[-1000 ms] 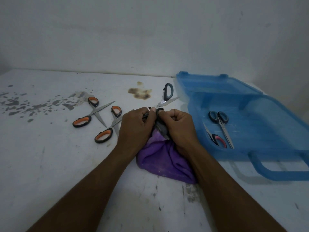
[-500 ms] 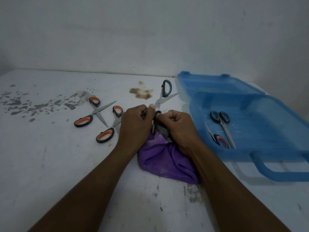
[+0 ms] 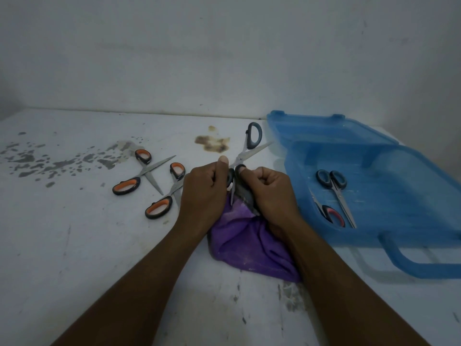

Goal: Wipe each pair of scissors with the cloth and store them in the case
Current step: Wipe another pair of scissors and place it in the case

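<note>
**Blades swung wider, lower edge bared to the cloth**

Over the last second the grey-handled scissors (image 3: 240, 158) had tipped more upright between the two grips. A blade hidden at first now pointed down from the pivot onto the purple cloth (image 3: 249, 242). The left grip's thumb, earlier tucked in, stood straight up beside the pivot. That suggested this pair was being wiped blade by blade and was not yet ready to store.

The left grip (image 3: 205, 193) was clenched around the lower handle, most of which it hid. The right grip (image 3: 270, 196) was clenched on a bunched fold of the cloth, pinching it just beside the downward blade. Whether the fold wrapped the steel could not be told. Above both grips rose the free handle, a long loop of dark matte plastic. The second blade, thin bright steel, slanted out to the right.

The cloth looked like soft napped fabric, crumpled into a mound beneath the grips on the scuffed, flecked white table (image 3: 74, 245). Right of the right grip lay the blue case (image 3: 399, 203), translucent ribbed plastic with its lid thrown back. It held a grey-looped pair (image 3: 334, 186) and a red-and-black-handled pair (image 3: 333, 216). Left of the left grip an orange-handled pair (image 3: 142, 176) and a second orange-handled pair (image 3: 166, 198) lay open on the table, seemingly unwiped.
</note>
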